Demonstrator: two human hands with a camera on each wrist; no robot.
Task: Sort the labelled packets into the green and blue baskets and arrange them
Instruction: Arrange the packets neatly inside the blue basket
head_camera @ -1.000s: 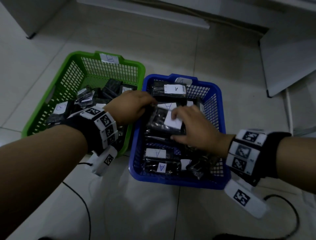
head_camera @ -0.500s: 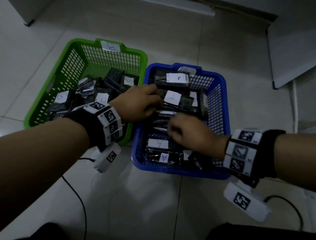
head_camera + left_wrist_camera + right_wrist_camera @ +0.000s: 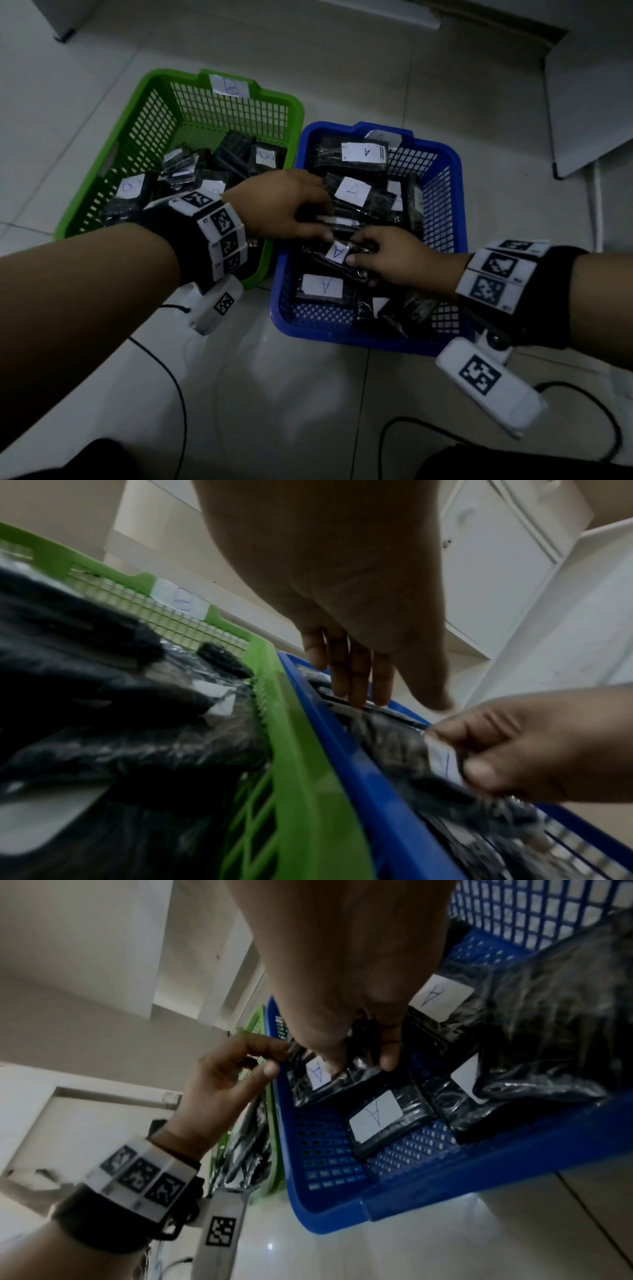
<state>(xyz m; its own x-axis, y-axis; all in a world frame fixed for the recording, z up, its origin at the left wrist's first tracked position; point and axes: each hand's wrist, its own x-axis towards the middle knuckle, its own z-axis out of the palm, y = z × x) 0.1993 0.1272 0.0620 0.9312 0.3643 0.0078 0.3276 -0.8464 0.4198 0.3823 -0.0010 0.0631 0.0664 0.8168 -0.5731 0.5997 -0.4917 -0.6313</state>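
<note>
Right hand (image 3: 400, 258) pinching a black plastic-wrapped packet (image 3: 316, 1079) between thumb and curled fingers, thumb tip on its white label marked A; packet tilted, at mid-frame of the head view, inside the blue basket (image 3: 373, 339). Left hand (image 3: 277, 205) just beside, above and left of the right, reaching across the shared rims; fingers (image 3: 352, 674) straight and close together, tips on the edges of stacked packets, thumb stretched out apart. Whether anything is gripped there, cannot tell.

Glossy crinkled wrap on every packet, dark contents, white paper labels. At least four A labels readable in the blue basket: top, upper middle, the pinched one, lower left (image 3: 322, 285). Bare perforated floor showing along the bottom-left and right wall of that basket. Green basket (image 3: 113, 161) at left, touching the blue one's rim, tagged B, far half bare mesh, packets heaped toward the near side. Two baskets, two hands. Pale tiled floor (image 3: 308, 404) open below, cables trailing.
</note>
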